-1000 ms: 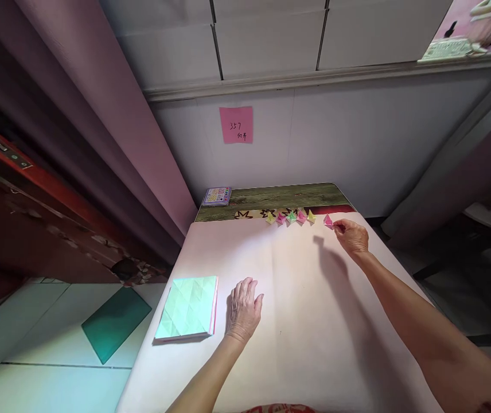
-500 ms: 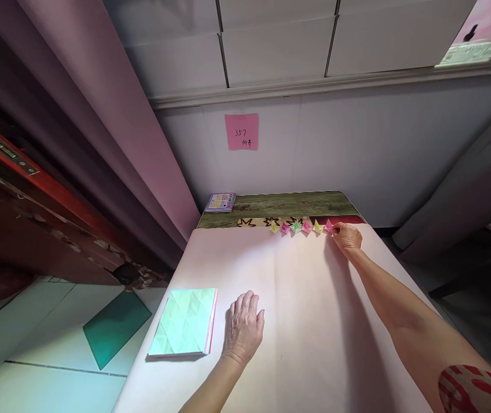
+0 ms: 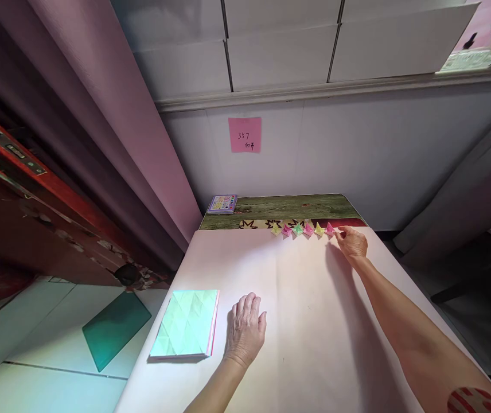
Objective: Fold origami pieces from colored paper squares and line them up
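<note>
My left hand [image 3: 246, 328] lies palm down on the pale table cover [image 3: 306, 355], open, its fingers stretched out close together. Just left of it sits a stack of square paper [image 3: 185, 322], with a creased mint-green sheet on top and pink edges showing beneath. At the far edge of the cover, small folded papers in yellow, pink and green stand in a row. My right hand [image 3: 353, 243] reaches to the right end of that row. Thumb and forefinger pinch at the side of the last pink folded paper [image 3: 330, 229]; their exact contact is small to see.
Behind the row runs a green wood-patterned strip [image 3: 288, 205] with a small stack of printed cards [image 3: 222, 203] at its left. A pink note [image 3: 245, 135] is stuck on the wall. Purple curtains [image 3: 159, 143] hang at the left, beside a red door edge [image 3: 8, 140].
My right hand has shifted slightly right, its fingertips a little farther out from the last pink folded paper. My left hand keeps its place; the whole view has moved slightly.
</note>
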`<state>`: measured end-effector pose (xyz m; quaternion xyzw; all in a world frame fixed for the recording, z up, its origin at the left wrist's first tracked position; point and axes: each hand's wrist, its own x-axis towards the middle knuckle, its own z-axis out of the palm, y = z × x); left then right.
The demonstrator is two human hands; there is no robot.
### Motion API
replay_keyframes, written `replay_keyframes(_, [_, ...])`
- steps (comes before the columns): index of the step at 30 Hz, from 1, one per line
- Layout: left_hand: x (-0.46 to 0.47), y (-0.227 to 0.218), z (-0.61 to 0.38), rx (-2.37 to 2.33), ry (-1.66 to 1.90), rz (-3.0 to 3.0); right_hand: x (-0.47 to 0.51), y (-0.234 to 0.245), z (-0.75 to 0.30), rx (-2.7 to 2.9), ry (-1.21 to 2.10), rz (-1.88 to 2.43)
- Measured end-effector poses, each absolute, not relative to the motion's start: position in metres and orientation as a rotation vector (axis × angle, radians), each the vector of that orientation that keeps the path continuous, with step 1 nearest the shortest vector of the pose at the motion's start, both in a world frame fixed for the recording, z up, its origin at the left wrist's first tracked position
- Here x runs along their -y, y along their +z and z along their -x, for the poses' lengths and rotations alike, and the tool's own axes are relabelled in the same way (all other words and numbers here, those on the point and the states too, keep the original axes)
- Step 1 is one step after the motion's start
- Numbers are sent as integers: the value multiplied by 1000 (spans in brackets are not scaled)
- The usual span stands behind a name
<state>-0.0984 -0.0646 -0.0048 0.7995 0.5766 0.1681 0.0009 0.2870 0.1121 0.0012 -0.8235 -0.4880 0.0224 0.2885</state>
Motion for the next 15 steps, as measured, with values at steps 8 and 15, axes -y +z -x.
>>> replay_keyframes(8, [65, -3, 97, -1793, 577, -2512, 35, -3, -203, 1282, 607, 1815])
replay_keyframes(15, [71, 0, 95, -1758, 576, -2478, 105, -8, -132, 1427, 726, 1816])
